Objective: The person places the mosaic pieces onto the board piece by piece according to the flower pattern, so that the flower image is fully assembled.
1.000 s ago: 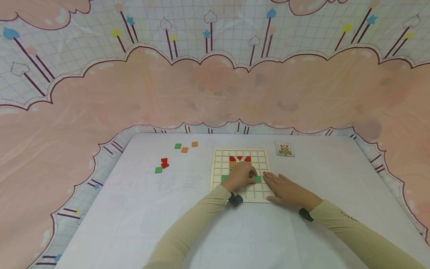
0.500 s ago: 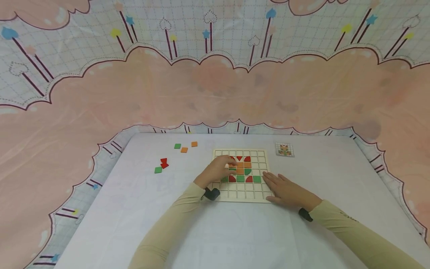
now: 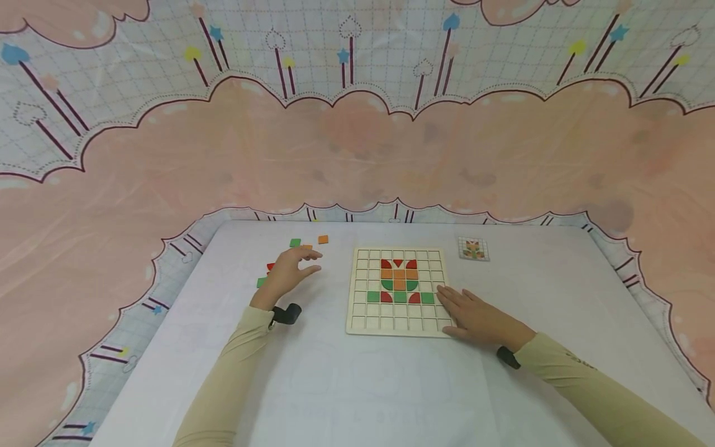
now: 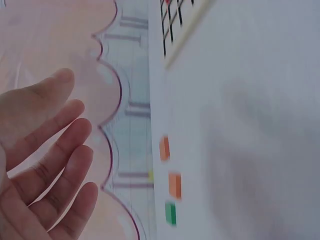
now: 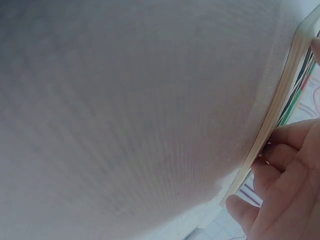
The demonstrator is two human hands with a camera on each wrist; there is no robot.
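Observation:
A square wooden grid board [image 3: 357,316] lies on the table, with red, orange and green tiles [image 3: 399,285] set in its cells in a flower-like pattern. My right hand [image 3: 475,315] rests flat on the board's right edge, fingers extended; the right wrist view shows fingers [image 5: 287,160] against the board's side. Left of the board, my left hand [image 3: 287,273] hovers over the loose tiles, thumb and fingers apart, holding nothing. It partly covers a red tile [image 3: 270,267], a green tile [image 3: 260,282] and an orange tile [image 3: 307,247].
Beyond the left hand lie a green tile [image 3: 295,243] and an orange tile [image 3: 323,239]. A small pattern card [image 3: 473,248] lies at the back right of the white table [image 3: 391,385]. A printed cloth [image 3: 357,149] hangs behind the table.
My left hand has moved left, off the board and over to the loose tiles, uncovering the whole tile pattern. The right hand has stayed on the board's edge.

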